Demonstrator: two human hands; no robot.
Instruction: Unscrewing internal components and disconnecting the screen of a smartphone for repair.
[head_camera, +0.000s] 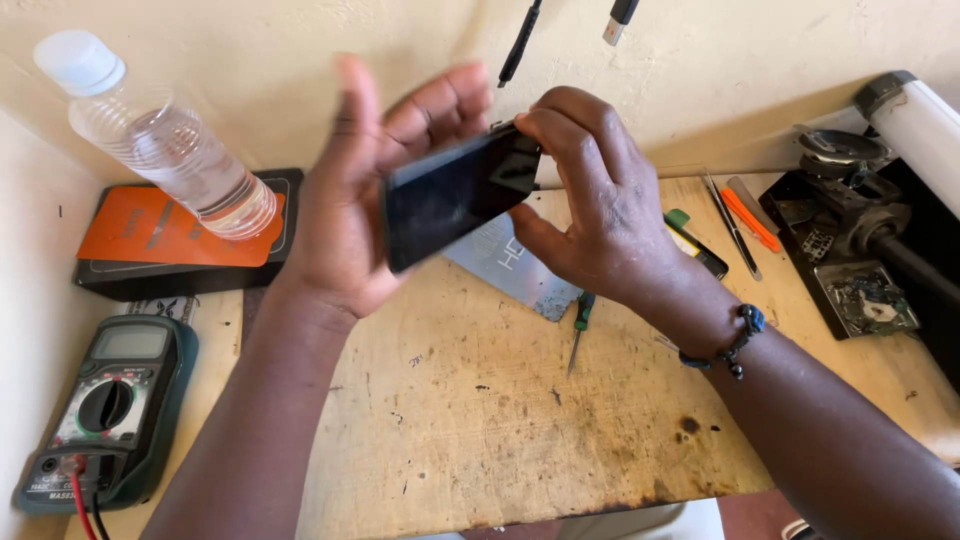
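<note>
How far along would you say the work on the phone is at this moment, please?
Done: tools are laid out, a screwdriver and tweezers on the wooden bench, with a grey metal plate lying under the hands. In hand: the left hand and right hand both grip the dark phone above the bench, screen dark. Left: the phone looks closed; whether it has been opened, I cannot tell.

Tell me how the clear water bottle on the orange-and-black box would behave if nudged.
The bottle looks tall and narrow on a box, so it would probably tip easily. Its round body would likely roll. Clear thin plastic suggests it dents when squeezed.
</note>
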